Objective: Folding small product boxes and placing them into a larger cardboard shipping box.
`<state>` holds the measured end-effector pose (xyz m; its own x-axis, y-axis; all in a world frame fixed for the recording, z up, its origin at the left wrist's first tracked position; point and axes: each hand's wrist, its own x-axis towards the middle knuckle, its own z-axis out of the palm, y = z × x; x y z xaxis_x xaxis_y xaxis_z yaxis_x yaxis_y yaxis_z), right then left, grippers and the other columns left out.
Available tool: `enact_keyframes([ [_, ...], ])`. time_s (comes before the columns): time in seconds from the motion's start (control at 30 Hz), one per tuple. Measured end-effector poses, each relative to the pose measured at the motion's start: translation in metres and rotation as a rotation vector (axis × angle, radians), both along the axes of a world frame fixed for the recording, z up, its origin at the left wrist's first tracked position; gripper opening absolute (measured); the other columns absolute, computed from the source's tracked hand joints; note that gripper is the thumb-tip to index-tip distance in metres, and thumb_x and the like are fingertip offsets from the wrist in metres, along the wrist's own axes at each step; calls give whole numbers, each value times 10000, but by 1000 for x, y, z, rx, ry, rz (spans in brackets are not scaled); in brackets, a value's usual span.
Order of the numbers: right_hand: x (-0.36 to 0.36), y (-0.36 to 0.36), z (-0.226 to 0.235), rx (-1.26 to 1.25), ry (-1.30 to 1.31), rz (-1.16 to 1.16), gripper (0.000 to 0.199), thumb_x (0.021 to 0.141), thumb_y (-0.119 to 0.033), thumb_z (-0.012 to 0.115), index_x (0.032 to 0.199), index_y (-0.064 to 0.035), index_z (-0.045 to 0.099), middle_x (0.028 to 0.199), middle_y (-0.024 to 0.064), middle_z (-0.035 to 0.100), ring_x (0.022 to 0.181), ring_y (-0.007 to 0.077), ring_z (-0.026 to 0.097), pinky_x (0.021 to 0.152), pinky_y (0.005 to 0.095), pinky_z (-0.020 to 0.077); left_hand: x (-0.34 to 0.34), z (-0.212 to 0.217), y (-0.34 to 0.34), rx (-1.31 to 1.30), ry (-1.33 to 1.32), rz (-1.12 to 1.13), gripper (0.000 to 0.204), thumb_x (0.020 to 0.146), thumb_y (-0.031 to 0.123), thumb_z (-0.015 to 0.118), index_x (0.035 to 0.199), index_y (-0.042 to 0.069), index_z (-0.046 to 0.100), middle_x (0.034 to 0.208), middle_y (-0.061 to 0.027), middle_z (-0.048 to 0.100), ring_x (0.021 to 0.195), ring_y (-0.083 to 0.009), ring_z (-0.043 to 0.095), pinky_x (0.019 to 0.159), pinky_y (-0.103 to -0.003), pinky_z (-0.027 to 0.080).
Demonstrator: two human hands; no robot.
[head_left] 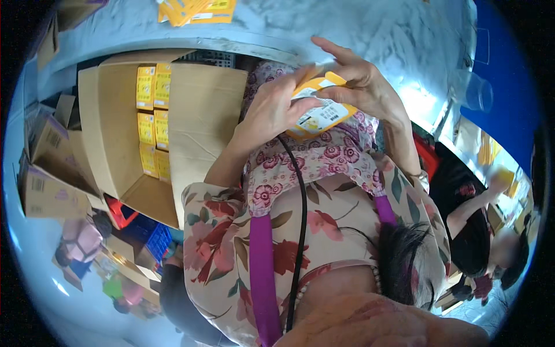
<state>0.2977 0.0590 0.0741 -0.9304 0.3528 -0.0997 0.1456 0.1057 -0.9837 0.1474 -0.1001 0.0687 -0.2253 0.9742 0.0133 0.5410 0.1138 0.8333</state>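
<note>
Held in front of my apron is a small yellow-orange carton (324,117) with a white printed panel and an orange flap sticking up at its far end. My left hand (270,107) is closed round the carton's left side, its thumb lying across the panel and its fingertips blurred. From the right, my right hand (365,87) grips the carton's far right corner, thumb pressed near the flap and index finger stretched out away from it. What lies inside the carton is hidden.
To my left stands an open cardboard box (208,115) with several yellow cartons (147,87) in rows. Flat yellow cartons (199,11) lie on the worktable (277,29) ahead. A clear plastic jar (475,91) is at the right. A co-worker (471,214) sits there holding something yellow.
</note>
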Motion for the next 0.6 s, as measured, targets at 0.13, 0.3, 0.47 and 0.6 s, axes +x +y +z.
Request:
enact_keyframes([
  [0.13,8,3,4,89,72,-134,404,768,-114,745,1155,-60,642,1443,151,403,1237,280,488,975,389,456,-5,-30,-7,-80,-681,249,287,896,170,648,1078,-52,627,863,-125,701,750,-119,659,642,-253,527],
  [0.3,18,-24,-15,46,85,-488,737,823,-156,719,1448,-77,335,1395,165,445,1183,208,511,930,329,483,2,-31,22,113,-834,316,396,906,104,621,1227,-71,470,1052,-139,639,911,-145,622,773,-272,515],
  [0.47,12,-45,-28,-43,172,-627,577,943,-166,584,1455,-77,331,1324,129,515,1108,153,531,903,267,457,23,-19,24,276,-406,261,739,898,92,611,1446,-30,130,1167,-190,561,1006,-215,595,850,-310,491],
  [0.6,17,-59,-45,-204,171,-705,403,981,-243,525,1329,-41,507,1191,64,589,1004,97,539,837,220,455,26,-26,13,136,-623,281,644,962,161,504,1464,6,132,1275,-173,495,1137,-200,511,954,-319,424],
])
